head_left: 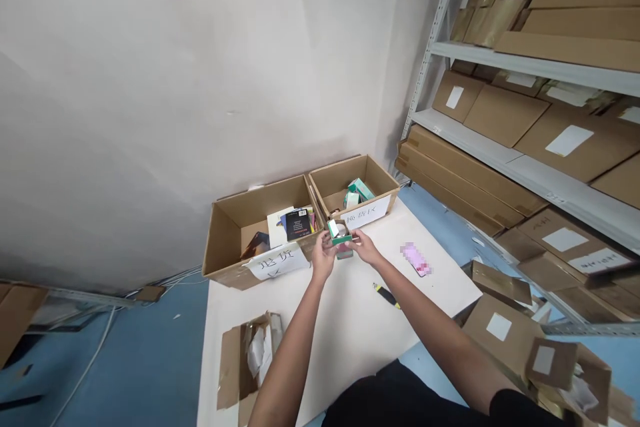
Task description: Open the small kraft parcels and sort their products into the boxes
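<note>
A small green box (pixel 342 239) with its white flap up is held between my two hands over the table. My left hand (pixel 324 256) grips its left side, fingers closed round it. On the opposite side, my right hand (pixel 365 247) pinches the edge. Something pale shows inside the box, too small to name. Just behind stands a labelled cardboard box (pixel 325 185) with several green-and-white small boxes (pixel 361 189) in it. To its left, a larger cardboard box (pixel 225 227) contains a black booklet-like item (pixel 299 224) and other flat printed items.
On the white table (pixel 345 333) lie a yellow-and-black utility knife (pixel 387 295) and a pink blurred item (pixel 416 259). An opened carton (pixel 231 367) with white packing sits at the front left. Shelves (pixel 525 60) of cartons stand right, with opened cartons (pixel 503 320) below.
</note>
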### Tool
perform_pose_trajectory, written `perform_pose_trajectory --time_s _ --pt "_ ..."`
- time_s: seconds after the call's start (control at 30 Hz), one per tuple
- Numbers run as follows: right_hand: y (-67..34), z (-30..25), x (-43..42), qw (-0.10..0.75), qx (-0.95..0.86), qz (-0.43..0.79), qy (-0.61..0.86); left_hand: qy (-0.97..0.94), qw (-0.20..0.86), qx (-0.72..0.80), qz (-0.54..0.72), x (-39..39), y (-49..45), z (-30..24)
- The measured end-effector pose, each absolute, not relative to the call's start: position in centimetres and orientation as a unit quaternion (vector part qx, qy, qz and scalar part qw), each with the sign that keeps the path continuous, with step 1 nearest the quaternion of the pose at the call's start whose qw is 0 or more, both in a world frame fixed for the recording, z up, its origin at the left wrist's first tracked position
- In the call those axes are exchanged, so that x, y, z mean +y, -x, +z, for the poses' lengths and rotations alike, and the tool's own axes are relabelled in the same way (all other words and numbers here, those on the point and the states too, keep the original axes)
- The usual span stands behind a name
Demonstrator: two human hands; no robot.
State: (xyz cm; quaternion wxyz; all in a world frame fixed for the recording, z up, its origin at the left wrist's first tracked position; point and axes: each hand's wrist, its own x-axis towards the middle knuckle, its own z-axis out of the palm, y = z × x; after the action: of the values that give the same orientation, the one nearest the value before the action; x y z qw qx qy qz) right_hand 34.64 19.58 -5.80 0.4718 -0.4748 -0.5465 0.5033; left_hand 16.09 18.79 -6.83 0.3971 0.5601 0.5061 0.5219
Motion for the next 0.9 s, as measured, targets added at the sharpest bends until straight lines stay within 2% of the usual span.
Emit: perform_pose_trajectory --time_s 0.23,0.43,0.53,0.63,0.8,0.9 --pt "-37.1 -0.2 34.9 0.519 -0.595 0.464 0.401 -0.578 0.322 0.487 0.570 32.8 -19.7 1.2" --pt "-35.9 -0.9 43.3 0.483 -0.598 0.488 0.413 -0.551 0.312 0.539 0.555 39.1 -19.4 1.4" --pt "-36.3 -2.7 44.0 0.444 -0.591 0.473 0.479 -0.535 0.286 0.583 0.540 38.7 -17.8 0.2" --pt "-36.9 -3.9 42.5 0.439 -0.599 0.437 0.508 -0.508 0.240 0.621 0.547 36.2 -15.4 -0.5" --pt "-35.2 -2.8 35.9 0.474 -0.680 0.331 0.451 -0.512 0.207 0.627 0.550 28.3 -11.7 -1.0" --pt "-32.7 -2.1 30.6 0.444 -0.743 0.270 0.422 -0.530 0.174 0.637 0.533 22.6 -9.6 -1.9"
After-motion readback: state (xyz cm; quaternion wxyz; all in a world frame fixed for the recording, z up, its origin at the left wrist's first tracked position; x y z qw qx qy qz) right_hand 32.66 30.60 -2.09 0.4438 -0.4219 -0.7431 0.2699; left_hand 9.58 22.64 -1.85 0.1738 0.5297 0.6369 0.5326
